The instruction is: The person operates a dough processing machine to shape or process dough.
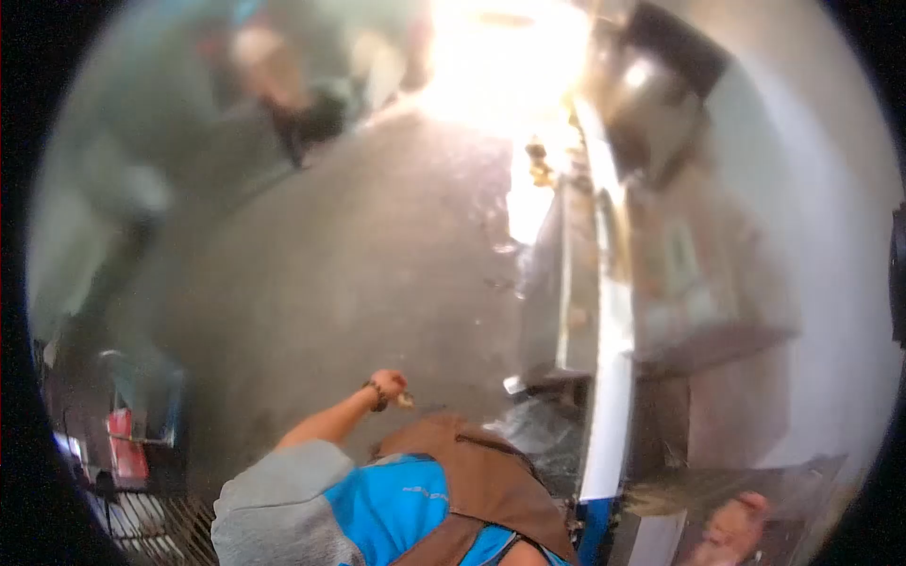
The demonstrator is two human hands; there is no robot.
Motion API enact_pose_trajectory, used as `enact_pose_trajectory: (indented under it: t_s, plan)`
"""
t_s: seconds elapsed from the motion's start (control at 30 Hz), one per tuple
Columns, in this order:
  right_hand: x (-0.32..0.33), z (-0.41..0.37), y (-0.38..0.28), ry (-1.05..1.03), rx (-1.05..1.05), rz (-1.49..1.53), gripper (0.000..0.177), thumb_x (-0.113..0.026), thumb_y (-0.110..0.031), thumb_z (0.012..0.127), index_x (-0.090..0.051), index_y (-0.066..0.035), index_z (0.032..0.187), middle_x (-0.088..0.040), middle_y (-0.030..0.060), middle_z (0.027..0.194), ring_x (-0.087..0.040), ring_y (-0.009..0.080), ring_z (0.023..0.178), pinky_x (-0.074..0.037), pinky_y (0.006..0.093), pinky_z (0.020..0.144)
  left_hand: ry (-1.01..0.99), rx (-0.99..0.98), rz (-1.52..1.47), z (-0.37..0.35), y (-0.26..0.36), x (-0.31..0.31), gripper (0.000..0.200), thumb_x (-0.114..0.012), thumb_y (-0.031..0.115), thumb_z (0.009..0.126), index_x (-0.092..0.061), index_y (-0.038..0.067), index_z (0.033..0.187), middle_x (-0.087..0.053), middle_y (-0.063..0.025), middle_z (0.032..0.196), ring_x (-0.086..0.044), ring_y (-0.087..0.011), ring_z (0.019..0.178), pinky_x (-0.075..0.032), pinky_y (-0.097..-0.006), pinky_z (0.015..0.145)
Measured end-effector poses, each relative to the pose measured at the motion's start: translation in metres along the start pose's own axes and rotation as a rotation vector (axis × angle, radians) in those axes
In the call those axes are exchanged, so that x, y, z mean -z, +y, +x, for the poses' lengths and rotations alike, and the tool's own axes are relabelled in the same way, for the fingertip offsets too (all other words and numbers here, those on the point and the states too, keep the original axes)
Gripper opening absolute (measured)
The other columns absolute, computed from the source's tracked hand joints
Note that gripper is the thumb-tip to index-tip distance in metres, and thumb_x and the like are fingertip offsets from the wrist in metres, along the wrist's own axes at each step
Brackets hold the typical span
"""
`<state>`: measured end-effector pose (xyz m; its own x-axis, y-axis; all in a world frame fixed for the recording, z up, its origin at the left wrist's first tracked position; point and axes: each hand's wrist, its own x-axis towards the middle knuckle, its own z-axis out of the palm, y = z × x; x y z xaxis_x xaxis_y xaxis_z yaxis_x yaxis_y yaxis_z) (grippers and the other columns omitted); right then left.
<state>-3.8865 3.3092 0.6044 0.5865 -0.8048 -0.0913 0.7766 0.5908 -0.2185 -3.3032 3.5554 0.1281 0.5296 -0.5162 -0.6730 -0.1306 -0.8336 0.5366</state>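
Note:
My left hand (389, 384), with a dark bead bracelet (377, 395) at its wrist, is held out over the grey floor in front of my brown apron (472, 467). Its fingers are curled in a closed grip at a small pale, brownish piece (406, 400), too small and blurred to name. At the lower right, my right hand (731, 533) shows as a smeared, skin-toned shape beside a flat light panel (658, 540). Its fingers do not show clearly.
A long white rail (613, 377) runs along my right side, with bulky equipment (694, 264) beyond it. Crumpled clear plastic (538, 429) lies near the apron. On the left are a red item (125, 443) and a wire rack (142, 524). Blurred people (269, 71) are farther off.

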Motion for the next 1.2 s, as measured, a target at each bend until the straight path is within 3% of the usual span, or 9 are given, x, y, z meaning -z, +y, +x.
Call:
enact_pose_trajectory:
  t_s: [0.07,0.1,0.23,0.3,0.63,0.93,1.03,1.07,1.2]
  plan:
    - [0.032,0.084,0.096,0.434,0.263,-1.106,0.028,-0.061,-0.017,0.09,-0.058,0.003,0.108,-0.049,-0.0017,0.067,-0.036,0.0061,0.048,-0.034,0.0207,0.042,0.042,-0.02,-0.029,0.005,-0.017,0.032,0.027,-0.075,0.017,0.079,-0.073,0.008,0.104,-0.074,-0.0096,0.105,-0.069,-0.0225,0.094,-0.055,-0.0355,0.082]
    - [0.055,0.122,0.133,0.126,0.189,-1.218,0.027,-0.057,-0.011,0.087,-0.058,0.006,0.109,-0.046,-0.0007,0.061,-0.039,0.0084,0.047,-0.035,0.0231,0.042,0.077,0.006,-0.033,-0.003,-0.022,0.05,0.026,-0.074,0.015,0.079,-0.073,0.008,0.103,-0.074,-0.0092,0.103,-0.069,-0.0219,0.092,-0.055,-0.0349,0.08]
    - [0.092,0.227,0.264,0.078,-0.354,-1.155,0.029,-0.051,-0.008,0.092,-0.058,0.005,0.117,-0.047,-0.0002,0.06,-0.045,0.0103,0.049,-0.038,0.0259,0.044,0.172,0.149,-0.231,-0.021,-0.074,0.103,0.024,-0.068,0.008,0.077,-0.074,0.01,0.1,-0.074,-0.0083,0.097,-0.069,-0.0183,0.087,-0.055,-0.0323,0.076]
    - [0.109,0.267,0.3,0.243,-0.559,-1.142,0.035,-0.051,-0.007,0.092,-0.053,0.005,0.125,-0.049,-0.0001,0.063,-0.045,0.0101,0.049,-0.038,0.0268,0.043,0.203,0.21,-0.261,-0.035,-0.106,0.12,0.023,-0.068,0.007,0.076,-0.074,0.01,0.098,-0.074,-0.008,0.094,-0.069,-0.0177,0.085,-0.055,-0.0324,0.075]
    - [0.084,0.506,0.397,0.037,-0.561,-1.175,0.037,-0.054,-0.027,0.101,-0.054,-0.001,0.127,-0.052,0.0007,0.07,-0.048,0.0106,0.057,-0.043,0.0268,0.051,0.498,0.322,-0.522,-0.004,-0.168,0.101,0.015,-0.068,0.004,0.076,-0.072,0.005,0.09,-0.072,-0.0054,0.084,-0.066,-0.0148,0.073,-0.054,-0.031,0.069]
    - [0.134,0.759,0.504,0.197,-0.728,-1.411,0.027,-0.05,-0.027,0.103,-0.06,-0.003,0.11,-0.051,-0.0003,0.066,-0.047,0.0102,0.052,-0.042,0.0293,0.044,0.322,0.52,-0.329,0.102,-0.077,0.203,0.016,-0.073,0.008,0.077,-0.073,0.007,0.093,-0.072,-0.0045,0.083,-0.064,-0.013,0.076,-0.054,-0.0298,0.073]
    - [0.141,0.798,0.508,0.271,-0.819,-1.372,0.029,-0.051,-0.03,0.102,-0.06,-0.002,0.107,-0.05,0.0004,0.065,-0.046,0.0117,0.05,-0.04,0.0299,0.043,0.375,0.409,-0.673,0.125,-0.077,0.24,0.016,-0.072,0.008,0.079,-0.073,0.008,0.094,-0.072,-0.0044,0.084,-0.064,-0.0128,0.077,-0.053,-0.029,0.074]
    - [0.139,0.817,0.513,0.262,-0.842,-1.355,0.03,-0.051,-0.03,0.102,-0.06,-0.002,0.106,-0.05,0.0004,0.065,-0.046,0.0119,0.049,-0.04,0.03,0.043,0.416,0.417,-0.429,0.137,-0.04,0.268,0.015,-0.071,0.007,0.079,-0.074,0.008,0.094,-0.071,-0.0028,0.083,-0.064,-0.0122,0.077,-0.053,-0.0283,0.074]
    - [0.133,0.885,0.522,0.261,-0.841,-1.349,0.032,-0.049,-0.032,0.102,-0.06,-0.001,0.105,-0.05,0.0006,0.063,-0.045,0.0111,0.048,-0.041,0.0294,0.042,0.387,0.447,-0.611,0.199,-0.001,0.317,0.015,-0.069,0.006,0.08,-0.074,0.008,0.094,-0.07,-0.0007,0.083,-0.061,-0.0111,0.074,-0.051,-0.0277,0.07]
